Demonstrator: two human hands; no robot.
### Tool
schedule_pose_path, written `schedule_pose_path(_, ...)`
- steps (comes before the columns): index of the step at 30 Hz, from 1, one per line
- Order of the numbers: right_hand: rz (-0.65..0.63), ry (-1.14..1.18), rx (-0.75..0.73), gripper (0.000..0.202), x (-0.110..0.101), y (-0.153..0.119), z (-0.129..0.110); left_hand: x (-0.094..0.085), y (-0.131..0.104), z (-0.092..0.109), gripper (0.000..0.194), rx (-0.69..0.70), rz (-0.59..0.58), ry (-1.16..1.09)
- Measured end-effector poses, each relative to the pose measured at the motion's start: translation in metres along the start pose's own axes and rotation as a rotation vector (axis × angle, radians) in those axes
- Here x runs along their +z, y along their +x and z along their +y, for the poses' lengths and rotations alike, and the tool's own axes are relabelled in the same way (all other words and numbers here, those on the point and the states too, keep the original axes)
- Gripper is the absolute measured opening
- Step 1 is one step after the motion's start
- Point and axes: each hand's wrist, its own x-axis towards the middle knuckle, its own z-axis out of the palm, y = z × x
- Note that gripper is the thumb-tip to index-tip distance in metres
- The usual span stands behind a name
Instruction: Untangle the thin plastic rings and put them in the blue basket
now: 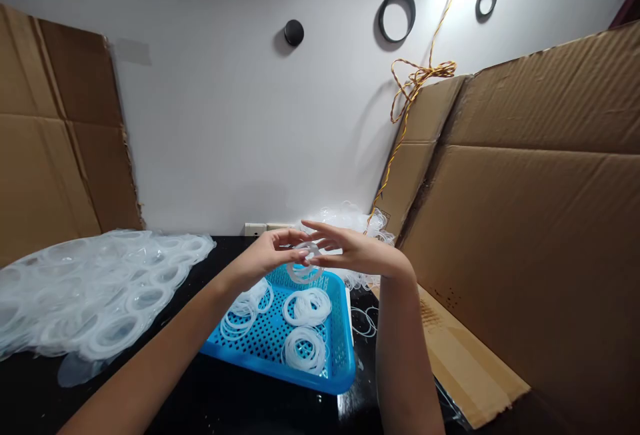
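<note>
Both hands meet above the far side of a blue perforated basket (350,361). My left hand (273,255) pinches a small bundle of translucent white rings (304,273) between thumb and fingers. From the right, my right hand (345,248) reaches the same rings, its thumb and fingertips closed at their upper edge. Below, inside the basket, lie coiled ring bundles: one at the left (240,318), one at the upper right (307,306) and one at the lower right (305,350).
Bagged white rings (145,298) cover the table's left side. Loose rings (367,221) pile up behind the basket; a few (364,321) lie right of it. Cardboard panels (540,221) stand on both sides. A yellow twisted cord (400,138) hangs along the wall.
</note>
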Motion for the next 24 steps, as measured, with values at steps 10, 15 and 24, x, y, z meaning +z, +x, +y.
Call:
schedule_pose_path(10, 0.090, -0.184, -0.059, 0.024, 0.014, 0.023, -0.014, -0.016, -0.014, 0.018, 0.031, 0.014, 0.105, -0.014)
schedule_pose_path(15, 0.351, -0.154, -0.076, 0.031, 0.013, 0.026, -0.009, -0.011, -0.014, 0.022, 0.042, -0.004, 0.137, -0.143)
schedule_pose_path(24, 0.335, 0.019, -0.202, 0.050, 0.024, 0.035, -0.009, -0.012, -0.011, 0.018, 0.028, 0.033, -0.170, -0.100)
